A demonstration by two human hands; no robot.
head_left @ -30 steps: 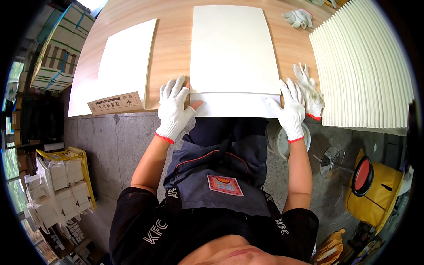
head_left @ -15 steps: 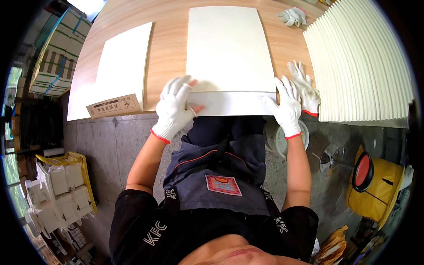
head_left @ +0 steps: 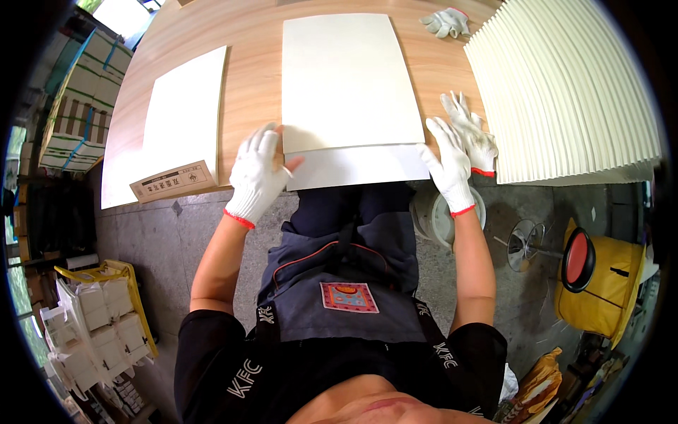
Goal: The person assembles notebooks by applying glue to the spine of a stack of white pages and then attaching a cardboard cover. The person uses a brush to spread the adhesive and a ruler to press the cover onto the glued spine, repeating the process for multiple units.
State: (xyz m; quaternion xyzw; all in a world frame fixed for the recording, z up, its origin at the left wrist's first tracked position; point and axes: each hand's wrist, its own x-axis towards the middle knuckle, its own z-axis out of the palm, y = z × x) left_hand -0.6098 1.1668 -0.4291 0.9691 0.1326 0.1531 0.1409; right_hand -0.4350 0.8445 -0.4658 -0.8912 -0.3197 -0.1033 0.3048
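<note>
Before me on the table, a large cream-white sheet (head_left: 349,81) lies flat, with a white strip (head_left: 357,166) showing along its near edge. My left hand (head_left: 256,173), in a white glove with bare thumb and index fingertips, is at the left end of that strip with fingers apart. At the opposite end my right hand (head_left: 449,166), also gloved, rests with its fingers stretched out along the sheet's right edge and its thumb at the strip's corner. Neither hand grips anything. A loose white work glove (head_left: 477,141) lies just right of my right hand.
A tall pile of cream boards (head_left: 565,99) fills the table's right side. On the left lies another white sheet (head_left: 183,106), with a brown printed label strip (head_left: 171,182) at its near edge. More gloves (head_left: 446,23) lie farther back. A round stool (head_left: 579,260) stands right.
My left hand has drawn away to the left from the strip and its fingers sit beside the edge. My right hand stays at the right edge. The whole view has shifted slightly.
</note>
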